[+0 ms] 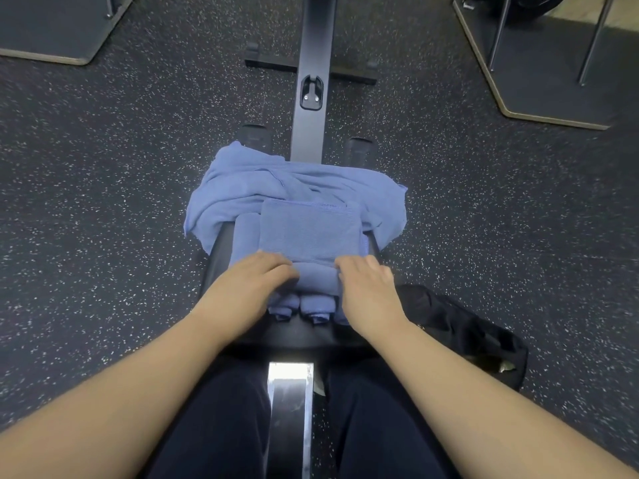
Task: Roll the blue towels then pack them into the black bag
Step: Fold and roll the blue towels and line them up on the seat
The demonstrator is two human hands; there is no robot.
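Blue folded towel (309, 231) on black bench (221, 243) | soft, light, limp, unrolls if released | left hand (257, 280), right hand (366, 281) curled on near rolled edge, apparently pinching | black bag (460, 326) right

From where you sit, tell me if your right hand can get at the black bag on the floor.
Probably yes. The black bag lies on the floor just right of the right hand, with nothing between them. That hand now holds the blue towel being rolled, so it would have to let go first.
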